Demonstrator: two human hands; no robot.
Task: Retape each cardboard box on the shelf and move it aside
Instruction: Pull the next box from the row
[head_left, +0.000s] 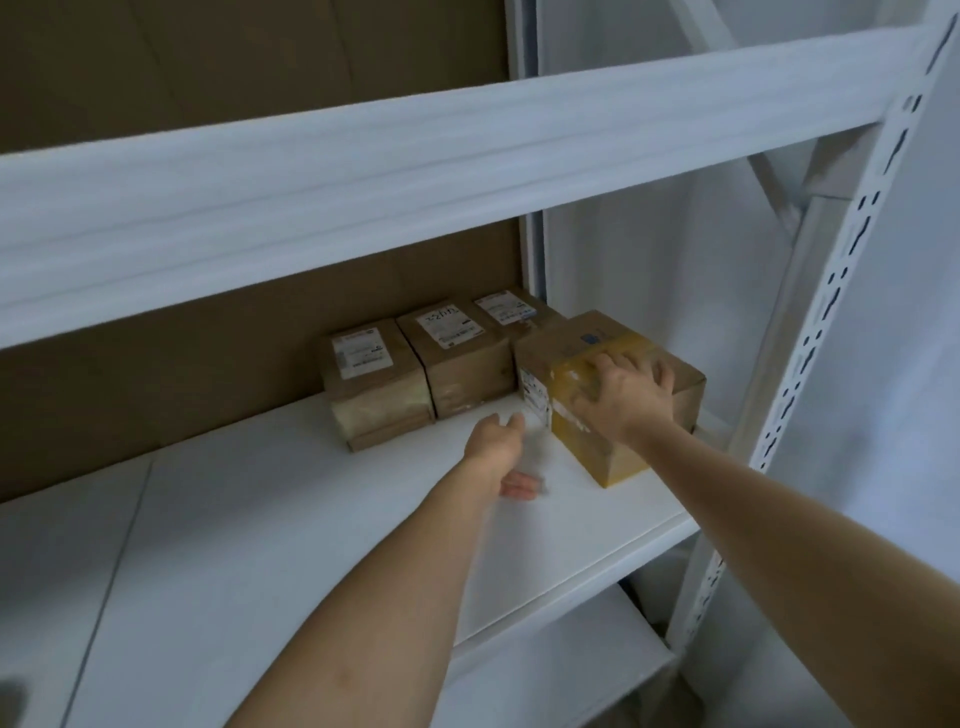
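The left hand (498, 449) is smeared by motion blur, so how its fingers lie cannot be told. The right hand (626, 397) covers part of the top of the nearest cardboard box (597, 436). Print on the 3 rear boxes' labels (448, 325) is too small to read. The rightmost rear box (511, 307) sits mostly hidden behind its neighbours.

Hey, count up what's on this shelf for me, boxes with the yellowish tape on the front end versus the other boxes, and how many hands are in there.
Yellow-taped box: 1
Other boxes: 3
Hands, left hand and right hand: 2
Total: 6
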